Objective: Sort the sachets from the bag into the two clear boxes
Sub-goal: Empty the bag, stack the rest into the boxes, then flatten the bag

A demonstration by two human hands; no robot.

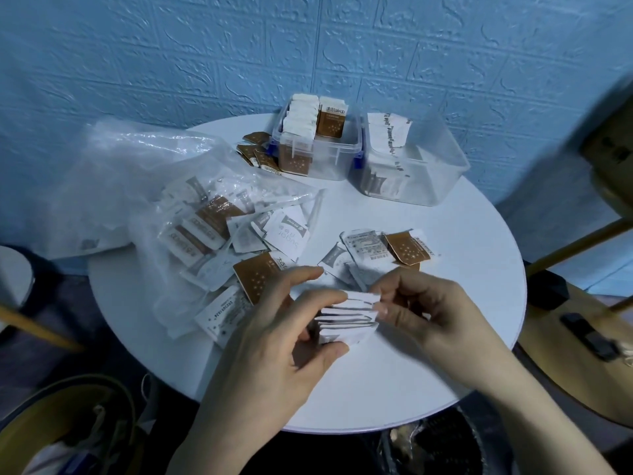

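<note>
White sachet stack (pixel 346 318) upright btwn hands, approx. six.

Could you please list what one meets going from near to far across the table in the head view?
Stack of white sachets held in both hands → loose sachets → two clear boxes → blue wall.

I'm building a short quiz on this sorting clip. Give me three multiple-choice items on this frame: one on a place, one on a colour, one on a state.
1. Where does the plastic bag lie?
A. left of the two boxes
B. inside a box
C. on the chair

2. What colour is the upright sachet in the left box?
A. green
B. brown
C. red

3. What are the hands doing?
A. resting flat
B. lifting a box
C. holding a stack of white sachets

Answers:
1 A, the bag sprawls over the table's left side.
2 B, its face is brown.
3 C, left hand and right hand grip the stack.
</note>
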